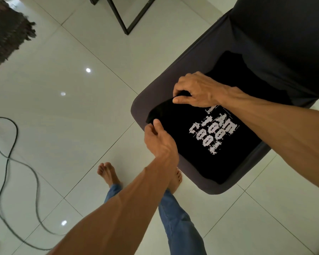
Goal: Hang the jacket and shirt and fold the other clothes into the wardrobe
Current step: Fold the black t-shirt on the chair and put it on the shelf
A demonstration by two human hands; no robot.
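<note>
Our left hand (156, 137) and right hand (195, 91) each pinch one edge of the black printed cotton T-shirt (201, 144) on the grey padded seat (201, 183); we should fold evenly, keeping the edges aligned.

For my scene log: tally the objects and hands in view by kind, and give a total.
black T-shirt: 1
grey chair: 1
hands: 2, the left hand and the right hand, each pinching the T-shirt's edge
cable: 1
fringed rug: 1
black metal frame: 1
Total: 7
</note>
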